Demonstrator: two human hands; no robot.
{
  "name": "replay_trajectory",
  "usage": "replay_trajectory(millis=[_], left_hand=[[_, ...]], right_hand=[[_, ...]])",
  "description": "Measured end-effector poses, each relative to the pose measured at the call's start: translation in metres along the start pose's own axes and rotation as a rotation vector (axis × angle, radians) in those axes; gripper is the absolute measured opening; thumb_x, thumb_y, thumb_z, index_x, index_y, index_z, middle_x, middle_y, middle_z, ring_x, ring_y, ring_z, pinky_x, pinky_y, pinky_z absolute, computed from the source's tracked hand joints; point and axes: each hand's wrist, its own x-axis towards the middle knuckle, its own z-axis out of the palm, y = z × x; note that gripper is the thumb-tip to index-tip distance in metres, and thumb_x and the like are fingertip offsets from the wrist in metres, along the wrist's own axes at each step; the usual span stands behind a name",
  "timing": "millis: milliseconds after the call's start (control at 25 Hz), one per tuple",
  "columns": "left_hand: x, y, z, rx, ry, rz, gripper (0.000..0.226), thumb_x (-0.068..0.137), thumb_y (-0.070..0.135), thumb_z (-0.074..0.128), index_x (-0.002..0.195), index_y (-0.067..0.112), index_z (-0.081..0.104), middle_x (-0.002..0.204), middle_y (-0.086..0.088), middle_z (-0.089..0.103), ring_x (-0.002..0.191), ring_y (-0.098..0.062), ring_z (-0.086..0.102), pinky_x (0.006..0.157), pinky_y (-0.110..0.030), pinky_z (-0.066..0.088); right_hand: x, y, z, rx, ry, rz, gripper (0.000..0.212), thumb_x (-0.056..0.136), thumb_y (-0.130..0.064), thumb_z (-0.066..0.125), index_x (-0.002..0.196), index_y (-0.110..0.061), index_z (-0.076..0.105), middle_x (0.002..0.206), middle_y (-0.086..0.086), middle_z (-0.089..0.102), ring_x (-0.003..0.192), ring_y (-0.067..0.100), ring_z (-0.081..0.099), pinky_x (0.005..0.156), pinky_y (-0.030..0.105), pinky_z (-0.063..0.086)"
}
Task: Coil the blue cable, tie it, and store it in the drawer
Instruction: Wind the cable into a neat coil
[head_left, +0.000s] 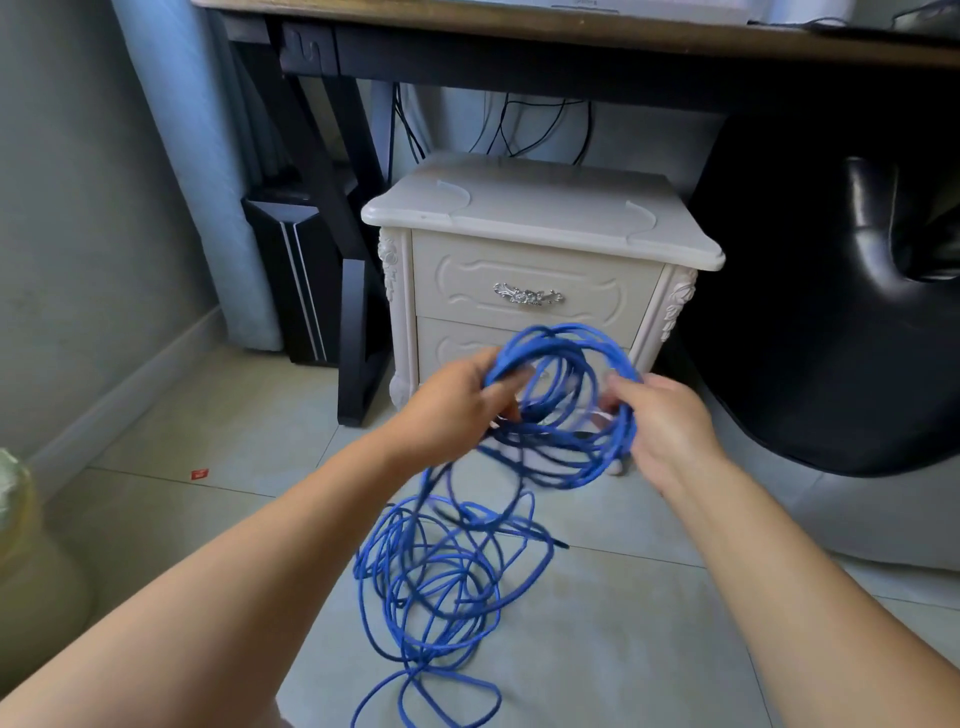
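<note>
Floor: pale glazed tiles (623, 623) with thin dark joints, filling the lower half of the frame. A small red scrap (199, 473) was noted on the tiles at left, and a yellowish-green object (26, 545) at the lower left edge, too blurred to identify.

Room: grey wall (62, 182) and pale blue curtain (171, 156) at upper left. A wooden-topped desk (519, 21) on black legs ran across the top edge. A black computer tower (296, 275) stood under it at left, with black wires (519, 124) hanging behind. A large glossy black seat (831, 312) occupied the right.

A cream nightstand (540, 218) stood at centre. Its upper drawer (530, 280), with a silver handle (527, 294), was closed; the lower drawer (452, 343) was partly hidden.

The blue cable (582, 470) was held as a loose coil in front of the lower drawer, with the remainder lying tangled on the tiles at lower centre. The left hand (457, 410) was curled round the coil's left side. The right hand (670, 431) appeared to grip the right side, though motion blur obscured the fingers.
</note>
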Motion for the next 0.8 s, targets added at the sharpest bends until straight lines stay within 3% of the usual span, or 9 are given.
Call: replay_trajectory(millis=[80,160,280,400,480,520,640,720,800], left_hand=[[0.000,-0.004,-0.010,-0.285,0.078,-0.031,0.031,0.101,0.032,0.048,0.074,0.019,0.052,0.067,-0.004,0.058,0.073,-0.007,0.064,0.077,-0.023,0.044],[-0.001,-0.009,-0.015,-0.451,0.078,-0.045,0.032,0.102,0.032,0.047,0.074,0.016,0.048,0.062,-0.002,0.053,0.071,-0.013,0.065,0.087,-0.040,0.049],[0.001,-0.010,-0.014,-0.474,0.050,-0.034,0.032,0.100,0.038,0.049,0.072,0.021,0.047,0.058,0.005,0.046,0.063,-0.014,0.058,0.081,-0.051,0.047],[0.000,-0.003,-0.019,-0.447,0.082,-0.027,0.032,0.094,0.045,0.052,0.066,0.031,0.051,0.057,0.007,0.047,0.063,-0.016,0.054,0.081,-0.060,0.047],[0.000,0.000,-0.023,-0.429,0.105,0.001,0.030,0.100,0.037,0.050,0.072,0.027,0.051,0.057,0.006,0.044,0.061,-0.014,0.053,0.075,-0.048,0.045],[0.000,0.003,-0.024,-0.417,0.096,0.021,0.029,0.102,0.033,0.047,0.075,0.025,0.050,0.057,0.006,0.043,0.060,-0.013,0.053,0.072,-0.041,0.042],[0.001,0.007,-0.020,-0.358,0.045,0.053,0.028,0.103,0.031,0.045,0.077,0.020,0.048,0.057,0.007,0.044,0.062,-0.014,0.054,0.068,-0.034,0.039],[0.003,0.003,-0.017,-0.347,0.055,0.033,0.028,0.102,0.032,0.046,0.076,0.022,0.049,0.056,0.007,0.045,0.061,-0.014,0.054,0.068,-0.036,0.037],[0.003,-0.001,-0.013,-0.373,0.103,0.007,0.028,0.102,0.031,0.047,0.077,0.021,0.049,0.057,0.004,0.045,0.058,-0.011,0.055,0.067,-0.032,0.039]], right_hand=[[0.014,-0.003,-0.020,0.037,0.014,0.085,0.020,0.097,-0.006,0.053,0.077,-0.007,0.053,0.061,0.007,0.044,0.048,0.012,0.049,0.045,0.028,0.051],[0.018,-0.002,-0.027,-0.018,-0.096,0.140,0.015,0.095,-0.003,0.055,0.080,-0.006,0.054,0.058,0.006,0.046,0.048,0.014,0.052,0.048,0.033,0.054],[0.008,-0.001,-0.021,-0.234,-0.199,0.222,0.013,0.090,0.002,0.057,0.083,-0.008,0.059,0.060,0.007,0.057,0.055,0.017,0.057,0.056,0.031,0.050],[0.000,-0.008,-0.016,-0.626,-0.209,0.170,0.038,0.085,0.000,0.056,0.118,-0.018,0.059,0.103,0.010,0.064,0.091,0.024,0.061,0.070,0.031,0.047],[-0.006,-0.020,-0.010,-0.460,-0.200,-0.090,0.056,0.086,-0.009,0.056,0.138,-0.028,0.048,0.135,-0.001,0.056,0.122,0.022,0.056,0.098,0.038,0.046],[-0.013,-0.027,-0.004,-0.278,-0.272,-0.216,0.053,0.086,-0.019,0.057,0.137,-0.033,0.048,0.140,-0.005,0.054,0.128,0.014,0.051,0.107,0.033,0.039],[-0.025,-0.027,0.018,-0.129,-0.549,-0.263,0.059,0.073,-0.051,0.067,0.129,-0.039,0.051,0.131,-0.007,0.060,0.121,0.005,0.056,0.106,0.024,0.037],[-0.024,-0.018,0.021,-0.184,-0.563,-0.175,0.052,0.075,-0.041,0.075,0.122,-0.027,0.057,0.109,-0.004,0.066,0.102,0.011,0.066,0.096,0.028,0.048],[-0.025,-0.017,0.021,-0.170,-0.532,-0.081,0.023,0.083,-0.021,0.073,0.103,-0.018,0.063,0.090,0.001,0.065,0.085,0.016,0.065,0.085,0.032,0.053]])
